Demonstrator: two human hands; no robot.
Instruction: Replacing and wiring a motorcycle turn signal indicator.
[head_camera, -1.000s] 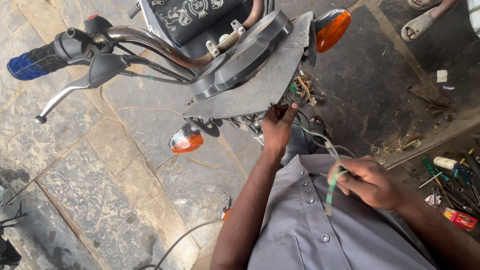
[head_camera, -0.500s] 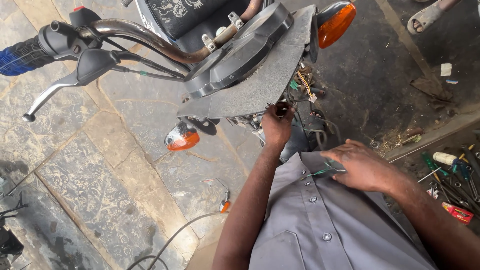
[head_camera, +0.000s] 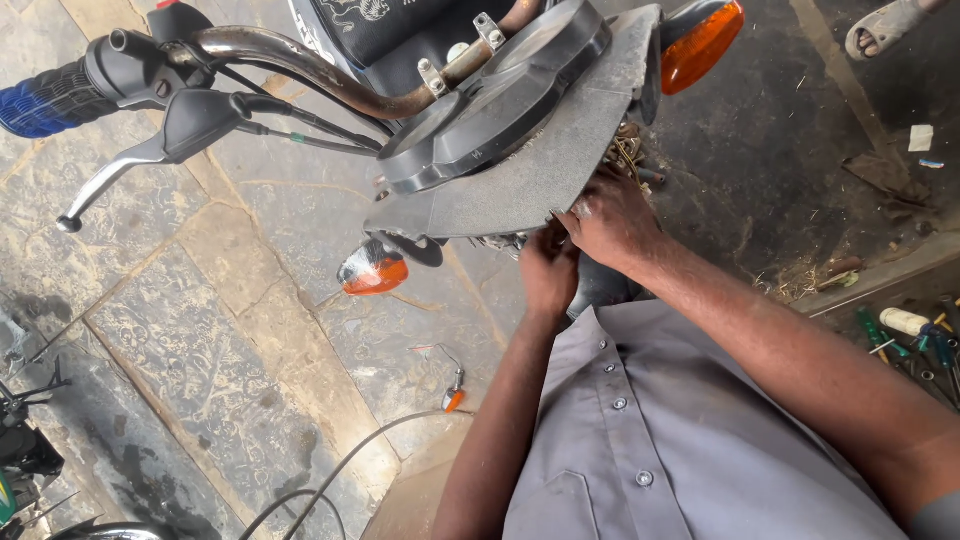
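A motorcycle's front faces me, with a grey instrument panel (head_camera: 520, 190) holding two round gauges. My left hand (head_camera: 548, 272) reaches up under the panel's lower edge, its fingers hidden there. My right hand (head_camera: 612, 218) presses against the panel's right underside beside a bundle of loose wires (head_camera: 628, 150). The two hands touch each other. No tool shows in either hand. An orange turn signal (head_camera: 372, 270) hangs below the panel to the left, and another (head_camera: 702, 40) sits at the upper right.
The handlebar (head_camera: 300, 65) runs left to a blue grip (head_camera: 40, 100) and a silver lever (head_camera: 110, 180). Several hand tools (head_camera: 905, 325) lie on the ground at right. A thin cable with an orange end (head_camera: 452, 400) crosses the stone floor. Another person's sandalled foot (head_camera: 885, 25) is at top right.
My right hand has risen from my chest, where it held a green-handled tool, to the panel's underside next to my left hand. The tool is out of sight now.
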